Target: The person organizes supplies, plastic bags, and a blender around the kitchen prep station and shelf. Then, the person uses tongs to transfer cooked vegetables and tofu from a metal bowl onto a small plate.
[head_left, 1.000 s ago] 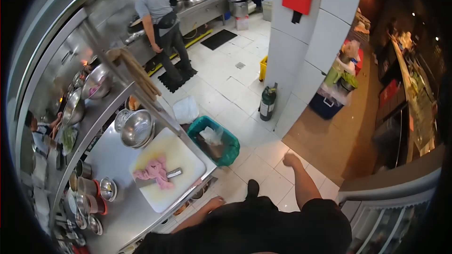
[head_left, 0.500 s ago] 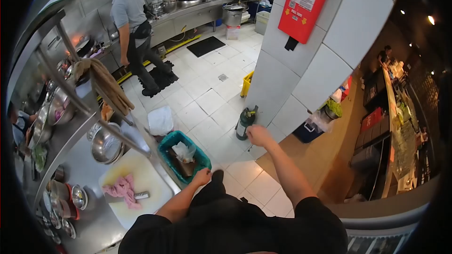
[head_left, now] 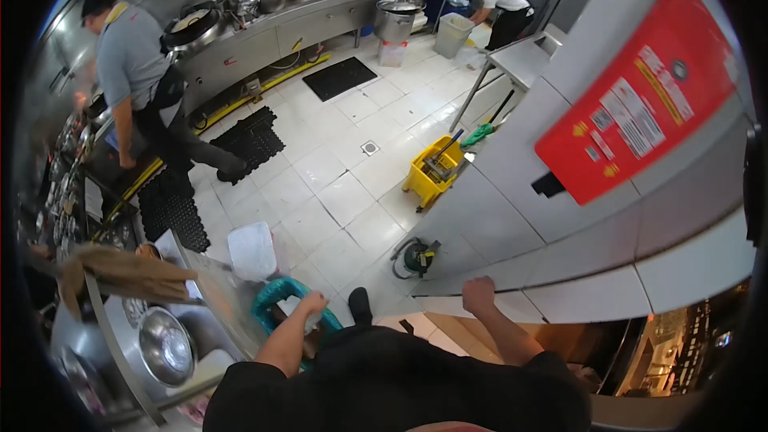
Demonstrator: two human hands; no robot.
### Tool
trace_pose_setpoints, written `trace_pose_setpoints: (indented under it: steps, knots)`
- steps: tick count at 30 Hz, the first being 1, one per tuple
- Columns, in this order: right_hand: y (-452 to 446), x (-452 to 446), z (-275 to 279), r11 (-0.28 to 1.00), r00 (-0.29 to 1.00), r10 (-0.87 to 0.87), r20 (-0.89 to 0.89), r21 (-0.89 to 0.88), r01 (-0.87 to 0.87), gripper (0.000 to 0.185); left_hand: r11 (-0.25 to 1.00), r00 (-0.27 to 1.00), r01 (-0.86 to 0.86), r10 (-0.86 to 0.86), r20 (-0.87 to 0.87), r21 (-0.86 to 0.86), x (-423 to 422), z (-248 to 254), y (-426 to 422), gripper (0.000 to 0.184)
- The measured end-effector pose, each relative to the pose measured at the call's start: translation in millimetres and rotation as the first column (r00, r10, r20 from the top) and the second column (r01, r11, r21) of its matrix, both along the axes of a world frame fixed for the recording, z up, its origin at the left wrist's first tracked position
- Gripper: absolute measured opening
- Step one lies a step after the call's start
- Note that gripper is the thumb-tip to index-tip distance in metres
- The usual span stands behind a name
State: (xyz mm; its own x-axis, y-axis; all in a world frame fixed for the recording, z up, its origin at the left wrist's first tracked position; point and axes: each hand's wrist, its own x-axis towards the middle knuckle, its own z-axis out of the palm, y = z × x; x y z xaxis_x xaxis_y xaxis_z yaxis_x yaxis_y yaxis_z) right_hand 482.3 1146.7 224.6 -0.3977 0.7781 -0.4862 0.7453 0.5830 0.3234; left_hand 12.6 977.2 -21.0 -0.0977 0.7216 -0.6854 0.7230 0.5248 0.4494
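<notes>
My left hand [head_left: 314, 302] hangs above a bin with a teal liner [head_left: 268, 298], its fingers curled in, and I see nothing in it. My right hand [head_left: 478, 294] is closed in a fist in front of the grey tiled wall [head_left: 488, 220], with nothing visible in it. A dark green canister with a black hose [head_left: 416, 258] stands on the floor at the wall's corner, left of that hand. My dark shoe [head_left: 360, 306] shows on the tiles between both hands.
A yellow mop bucket [head_left: 432, 172] stands ahead beside the wall. A red fire blanket case [head_left: 640, 96] hangs at right. Black mats [head_left: 248, 144] lie on the floor near a person in grey [head_left: 136, 56]. Another person [head_left: 508, 8] bends by a pale bin [head_left: 454, 35]. Metal bowl [head_left: 166, 346] at left.
My view has moved forward and turned, bringing the yellow bucket and second person into sight. The counter has slid back left. The person in grey appears farther left. Both hands stay closed.
</notes>
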Motion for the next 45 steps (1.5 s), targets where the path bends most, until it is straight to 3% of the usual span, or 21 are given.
trace_pose_setpoints:
  steps: [3, 5, 7, 9, 13, 14, 18, 21, 24, 25, 26, 27, 29, 30, 33, 37, 39, 41, 42, 44, 45]
  knots:
    - [26, -11, -9, 0.966, 0.97, -0.24, -0.031, -0.101, 0.236, 0.019, 0.961, 0.982, -0.188, 0.187, 0.025, 0.201, -39, 41, 81, 0.047]
    - [48, -24, -28, 0.919, 0.918, -0.385, -0.089, -0.129, 0.373, 0.021, 0.954, 0.984, -0.178, 0.168, 0.063, 0.242, -49, 69, 149, 0.046]
    - [79, -38, -59, 0.752, 0.767, -0.618, -0.173, -0.413, 0.513, 0.028, 0.951, 0.985, -0.102, 0.055, 0.165, 0.291, -40, 126, 228, 0.046]
    - [111, -76, -73, 0.705, 0.704, -0.65, -0.285, -0.572, 0.419, 0.038, 0.93, 0.981, -0.008, -0.064, 0.185, 0.368, -22, 163, 312, 0.045]
    - [174, -148, -119, 0.764, 0.522, -0.601, -0.605, -0.627, 0.153, 0.04, 0.85, 0.898, 0.172, -0.343, 0.276, 0.497, 13, 213, 467, 0.043]
    - [196, -174, -82, 0.744, 0.516, -0.622, -0.589, -0.649, 0.156, 0.039, 0.835, 0.879, 0.208, -0.389, 0.278, 0.509, 20, 211, 499, 0.043]
    - [294, -221, -113, 0.751, 0.357, -0.658, -0.663, -0.609, 0.256, 0.039, 0.779, 0.834, 0.473, -0.546, 0.076, 0.412, -19, 165, 591, 0.044]
    - [390, -242, -114, 0.812, 0.491, -0.58, -0.65, -0.511, 0.282, 0.04, 0.753, 0.773, 0.633, -0.625, -0.106, 0.178, -115, 113, 619, 0.05]
    - [493, -259, -85, 0.833, 0.454, -0.553, -0.698, -0.465, 0.3, 0.042, 0.894, 0.933, 0.354, -0.357, -0.044, 0.274, -250, 42, 613, 0.042]
    - [523, -267, -67, 0.845, 0.453, -0.534, -0.714, -0.443, 0.299, 0.042, 0.679, 0.726, 0.687, -0.626, -0.286, 0.259, -300, 27, 608, 0.029]
    - [549, -274, -53, 0.857, 0.455, -0.514, -0.727, -0.421, 0.297, 0.042, 0.571, 0.566, 0.807, -0.673, -0.477, 0.151, -339, 21, 592, 0.022]
    - [572, -281, -46, 0.852, 0.447, -0.521, -0.727, -0.416, 0.317, 0.042, 0.604, 0.487, 0.795, -0.697, -0.527, -0.064, -355, 33, 579, 0.025]
    - [619, -290, -43, 0.805, 0.348, -0.578, -0.738, -0.444, 0.394, 0.035, 0.904, 0.841, 0.401, -0.427, -0.333, -0.146, -401, 29, 570, 0.026]
    - [638, -293, -48, 0.8, 0.34, -0.579, -0.741, -0.438, 0.409, 0.035, 0.946, 0.901, 0.281, -0.318, -0.296, -0.16, -403, 32, 579, 0.027]
    - [696, -303, -101, 0.761, 0.331, -0.623, -0.709, -0.45, 0.467, 0.034, 0.965, 0.945, 0.222, -0.248, -0.212, -0.141, -391, 34, 642, 0.03]
    - [708, -282, -210, 0.577, 0.365, -0.815, -0.45, -0.583, 0.572, 0.036, 0.95, 0.944, 0.3, -0.308, -0.116, -0.081, -383, 29, 756, 0.034]
    - [701, -269, -203, 0.464, 0.36, -0.885, -0.297, -0.633, 0.619, 0.04, 0.927, 0.921, 0.375, -0.376, -0.103, -0.03, -378, 22, 841, 0.037]
    - [705, -268, -160, 0.195, 0.102, -0.979, -0.174, -0.689, 0.698, 0.038, 0.884, 0.88, 0.464, -0.452, -0.143, 0.059, -373, 17, 954, 0.039]
    - [713, -261, -161, 0.177, 0.081, -0.982, -0.171, -0.685, 0.706, 0.038, 0.848, 0.85, 0.517, -0.491, -0.193, 0.12, -369, 18, 1025, 0.04]
    - [714, -257, -160, -0.062, -0.329, -0.904, -0.272, -0.679, 0.732, 0.036, 0.729, 0.759, 0.65, -0.609, -0.23, 0.215, -349, 18, 1160, 0.042]
    - [719, -253, -157, -0.094, -0.369, -0.885, -0.283, -0.668, 0.738, 0.036, 0.771, 0.813, 0.582, -0.546, -0.203, 0.257, -327, 51, 1217, 0.039]
